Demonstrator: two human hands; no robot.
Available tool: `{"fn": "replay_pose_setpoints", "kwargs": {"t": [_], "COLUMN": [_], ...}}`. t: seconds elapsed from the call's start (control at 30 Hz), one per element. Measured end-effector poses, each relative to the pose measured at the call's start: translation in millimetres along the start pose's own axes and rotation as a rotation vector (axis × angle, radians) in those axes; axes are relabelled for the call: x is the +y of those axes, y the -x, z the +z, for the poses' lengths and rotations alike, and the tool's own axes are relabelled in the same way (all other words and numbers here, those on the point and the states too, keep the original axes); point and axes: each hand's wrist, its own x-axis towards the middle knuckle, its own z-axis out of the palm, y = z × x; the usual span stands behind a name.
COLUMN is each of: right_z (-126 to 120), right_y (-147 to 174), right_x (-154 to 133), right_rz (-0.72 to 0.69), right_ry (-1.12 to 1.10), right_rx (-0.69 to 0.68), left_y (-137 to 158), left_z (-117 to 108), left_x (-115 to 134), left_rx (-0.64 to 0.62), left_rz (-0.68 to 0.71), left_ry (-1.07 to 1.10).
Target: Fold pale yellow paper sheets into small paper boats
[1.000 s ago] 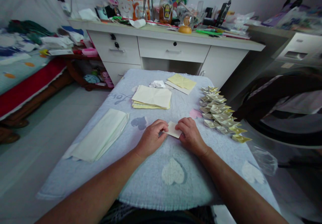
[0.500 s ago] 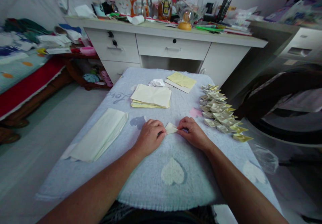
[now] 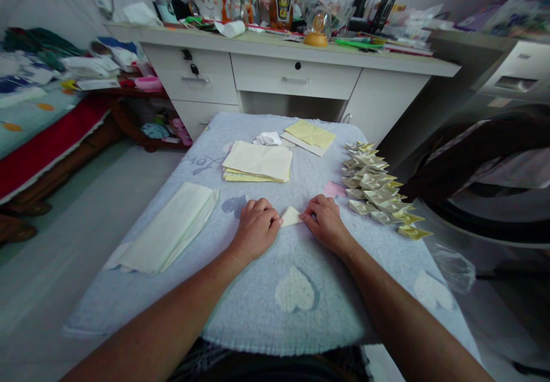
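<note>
A small folded piece of cream paper (image 3: 291, 216), roughly triangular, lies between my two hands above the cloth-covered table. My left hand (image 3: 259, 226) pinches its left corner, fingers curled. At the opposite corner my right hand (image 3: 323, 221) grips it between thumb and fingertips. Beyond my hands sits a stack of cream and yellow paper sheets (image 3: 258, 161). Rows of small folded paper boats (image 3: 373, 187) stand to the right of my right hand. Left of my left hand lies a long folded pale cloth or paper (image 3: 169, 227).
A crumpled white tissue (image 3: 267, 138) and yellow sheets (image 3: 310, 136) rest at the table's far end. Behind stands a cluttered white desk (image 3: 296, 78). A washing machine (image 3: 507, 90) is on the right, a bed (image 3: 47, 124) on the left.
The folded paper now looks more triangular, with its peak pointing away from me. Both hands have shifted slightly and still hold its ends.
</note>
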Motion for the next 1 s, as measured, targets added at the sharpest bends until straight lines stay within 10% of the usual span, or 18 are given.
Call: {"fn": "replay_pose_setpoints", "kwargs": {"t": [1.0], "right_z": [3], "right_y": [-1], "right_x": [-5], "right_rz": [0.085], "right_ry": [0.081], "right_rx": [0.021], "left_y": [-1], "left_z": [7], "left_x": [-2], "left_rx": [-0.057], "left_rz": [0.131], "left_ry": [-0.06]}}
